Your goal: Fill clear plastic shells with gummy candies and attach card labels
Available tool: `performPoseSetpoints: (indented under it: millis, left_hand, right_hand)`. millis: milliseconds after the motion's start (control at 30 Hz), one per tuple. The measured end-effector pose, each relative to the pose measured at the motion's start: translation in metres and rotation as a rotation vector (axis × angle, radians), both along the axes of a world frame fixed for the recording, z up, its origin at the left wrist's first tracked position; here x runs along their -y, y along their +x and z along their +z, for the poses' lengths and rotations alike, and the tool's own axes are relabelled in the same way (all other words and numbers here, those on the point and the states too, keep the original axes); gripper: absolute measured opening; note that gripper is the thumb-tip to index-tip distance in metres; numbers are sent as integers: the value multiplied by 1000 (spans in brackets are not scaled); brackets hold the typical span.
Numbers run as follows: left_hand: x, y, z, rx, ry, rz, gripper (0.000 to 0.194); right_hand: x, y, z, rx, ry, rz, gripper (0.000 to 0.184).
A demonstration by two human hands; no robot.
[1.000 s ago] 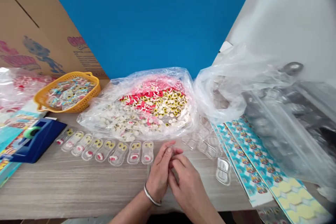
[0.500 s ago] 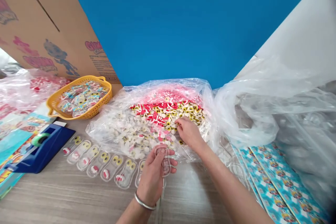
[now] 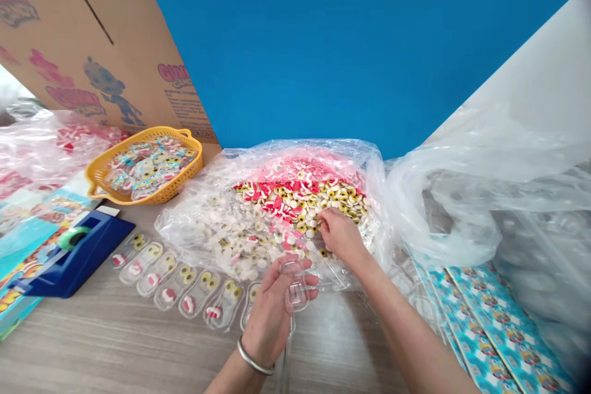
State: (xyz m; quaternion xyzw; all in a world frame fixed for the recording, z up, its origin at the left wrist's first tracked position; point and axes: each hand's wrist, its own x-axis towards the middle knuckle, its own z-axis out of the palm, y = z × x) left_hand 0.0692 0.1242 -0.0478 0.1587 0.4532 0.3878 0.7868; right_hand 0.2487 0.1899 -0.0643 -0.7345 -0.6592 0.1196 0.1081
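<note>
A blue tape dispenser [image 3: 76, 261] sat on the bench [image 3: 92, 338] beside a row of filled clear trays [image 3: 178, 286]. The left hand [image 3: 268, 314], a bangle [image 3: 253, 364] on its wrist, held an empty clear plastic tray [image 3: 296, 286] in a closed grip, the tray's long axis running away from the person. That tray lay just below and left of the right hand [image 3: 339, 237], the hand nearer the gummies [image 3: 300, 197] heaped in a plastic bag [image 3: 198, 240]. Its fingertips touched them, though whether its grip held one could not be told.
</note>
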Motion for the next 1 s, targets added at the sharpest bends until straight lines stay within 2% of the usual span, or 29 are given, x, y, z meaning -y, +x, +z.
performPoseSetpoints:
  millis: [200, 333, 533, 700, 767, 867, 933, 1000]
  left_hand:
    - [-1, -1, -2, -10, 0, 0, 31]
    - [-1, -1, -3, -12, 6, -2, 30]
    - [0, -1, -2, -19, -11, 12, 34]
    - [-2, -2, 1, -13, -15, 18, 34]
    - [-3, -3, 1, -8, 6, 2, 28]
    - [-1, -2, -1, -11, 32, -12, 29]
    - [2, 0, -3, 16, 44, -11, 35]
    - [7, 4, -5, 70, 66, -23, 41]
  right_hand:
    - [1, -9, -5, 8, 24, 17, 16]
    - [5, -4, -6, -93, 77, 3, 13]
    - [16, -12, -4, -27, -37, 176, 15]
    - [10, -13, -9, -48, -26, 111, 19]
    - [13, -9, -4, -169, 48, 57, 17]
    - [34, -10, 16, -471, 115, 53, 13]
    - [54, -16, 32, -622, 52, 114, 16]
    - [74, -26, 44, -653, -25, 177, 20]
